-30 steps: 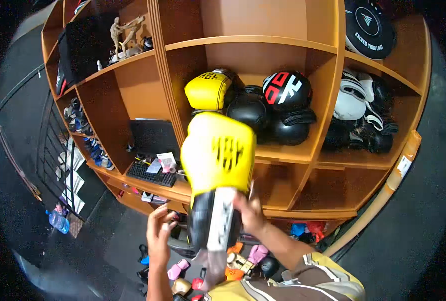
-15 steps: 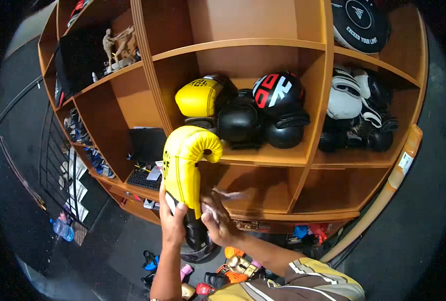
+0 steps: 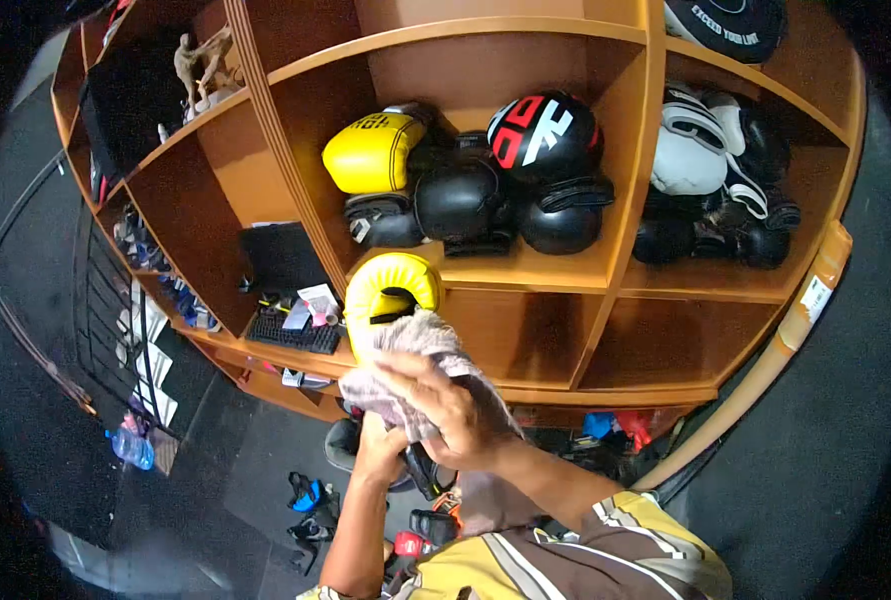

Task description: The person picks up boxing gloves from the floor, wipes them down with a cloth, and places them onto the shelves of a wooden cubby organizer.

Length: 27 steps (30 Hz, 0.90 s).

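A yellow boxing glove (image 3: pixel 390 283) is upright in front of me, its curved top showing above a greyish-pink cloth (image 3: pixel 425 340). Low on the glove, around its dark cuff, my left hand (image 3: pixel 377 450) is closed. My right hand (image 3: pixel 450 410) presses the cloth against the glove's side, fingers together over the fabric. The cloth hides much of the glove's middle, and its loose end hangs by my right forearm.
Wooden shelves (image 3: pixel 455 38) stand ahead with another yellow glove (image 3: pixel 370 152), black gloves (image 3: pixel 457 200) and white gloves (image 3: pixel 687 160). A keyboard (image 3: pixel 293 333) lies at the left. Several gloves lie on the floor; a long padded pole (image 3: pixel 765 365) leans at the right.
The glove has turned, its curled side now facing me. The cloth has come up over it under my right hand. My left hand has shifted down to the cuff, and the view has tilted downward.
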Tool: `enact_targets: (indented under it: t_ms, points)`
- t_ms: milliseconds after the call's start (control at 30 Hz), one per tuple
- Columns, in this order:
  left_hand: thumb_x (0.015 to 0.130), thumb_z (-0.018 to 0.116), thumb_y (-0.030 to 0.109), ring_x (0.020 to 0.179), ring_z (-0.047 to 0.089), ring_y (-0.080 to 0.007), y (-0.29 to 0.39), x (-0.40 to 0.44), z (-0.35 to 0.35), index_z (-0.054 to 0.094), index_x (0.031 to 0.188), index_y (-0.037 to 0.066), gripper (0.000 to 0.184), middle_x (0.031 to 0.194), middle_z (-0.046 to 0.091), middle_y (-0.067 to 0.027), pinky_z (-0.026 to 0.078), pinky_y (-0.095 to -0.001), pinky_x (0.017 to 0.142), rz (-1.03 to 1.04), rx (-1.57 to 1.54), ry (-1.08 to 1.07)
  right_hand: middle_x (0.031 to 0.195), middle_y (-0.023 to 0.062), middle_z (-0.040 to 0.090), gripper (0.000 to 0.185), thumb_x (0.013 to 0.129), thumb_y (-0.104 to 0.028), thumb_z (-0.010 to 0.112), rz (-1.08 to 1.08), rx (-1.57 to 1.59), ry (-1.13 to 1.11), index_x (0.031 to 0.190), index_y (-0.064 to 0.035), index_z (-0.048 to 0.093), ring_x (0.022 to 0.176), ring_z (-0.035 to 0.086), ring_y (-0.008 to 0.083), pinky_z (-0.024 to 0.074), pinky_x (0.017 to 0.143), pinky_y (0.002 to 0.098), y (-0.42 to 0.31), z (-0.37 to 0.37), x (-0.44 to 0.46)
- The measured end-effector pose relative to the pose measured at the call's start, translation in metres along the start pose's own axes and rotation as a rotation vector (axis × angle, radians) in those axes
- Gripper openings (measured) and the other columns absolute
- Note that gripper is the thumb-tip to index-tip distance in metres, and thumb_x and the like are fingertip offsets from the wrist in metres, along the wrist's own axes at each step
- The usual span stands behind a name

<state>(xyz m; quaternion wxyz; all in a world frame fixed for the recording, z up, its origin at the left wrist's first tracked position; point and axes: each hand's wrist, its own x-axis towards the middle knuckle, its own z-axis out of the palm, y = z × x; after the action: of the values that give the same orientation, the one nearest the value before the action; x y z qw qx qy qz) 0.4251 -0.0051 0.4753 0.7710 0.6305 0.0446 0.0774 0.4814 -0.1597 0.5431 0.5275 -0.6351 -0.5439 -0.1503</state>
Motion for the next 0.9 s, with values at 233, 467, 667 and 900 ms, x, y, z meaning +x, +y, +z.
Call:
enact_targets:
  t_ms: [233, 467, 667, 900]
  points:
    - [0.064, 0.081, 0.008, 0.116, 0.054, -0.0213, 0.014, -0.023, -0.024, 0.042, 0.136, 0.000, 0.082, 0.124, 0.058, -0.0106, 0.044, -0.0355, 0.099, 0.175, 0.254, 0.030, 0.152, 0.0212, 0.034, 0.063, 0.081, 0.005, 0.046, -0.241, -0.112, -0.209, 0.143, 0.0029, 0.041, 0.142, 0.033, 0.0333, 0.0237, 0.118, 0.0402, 0.015, 0.013, 0.012]
    - [0.055, 0.077, 0.017, 0.118, 0.055, -0.0302, 0.041, -0.039, -0.010, 0.026, 0.146, -0.002, 0.106, 0.126, 0.056, -0.0200, 0.041, -0.0395, 0.103, 0.465, 0.647, 0.222, 0.127, 0.0238, 0.058, 0.047, 0.083, -0.011, 0.060, -0.015, -0.334, 0.250, 0.126, 0.0053, 0.055, 0.111, 0.061, 0.0401, 0.0497, 0.095, 0.0419, 0.048, -0.022, 0.051]
    - [0.060, 0.084, 0.032, 0.128, 0.044, -0.0374, 0.026, -0.037, -0.034, 0.039, 0.141, -0.002, 0.099, 0.139, 0.043, -0.0234, 0.035, -0.0425, 0.108, 0.530, 0.672, 0.413, 0.136, 0.0190, 0.054, 0.057, 0.076, -0.004, 0.055, -0.440, -0.347, -0.310, 0.132, 0.0016, 0.055, 0.116, 0.061, 0.0288, 0.0489, 0.098, 0.0374, 0.012, 0.054, -0.010]
    - [0.047, 0.085, 0.022, 0.116, 0.046, -0.0432, 0.037, -0.052, -0.021, 0.038, 0.137, -0.003, 0.105, 0.128, 0.048, -0.0259, 0.038, -0.0493, 0.100, 0.538, 1.194, 0.374, 0.141, 0.0232, 0.048, 0.054, 0.082, -0.015, 0.058, 0.024, -0.341, -0.237, 0.133, 0.0018, 0.051, 0.117, 0.059, 0.0359, 0.0497, 0.096, 0.0427, 0.039, -0.006, 0.062]
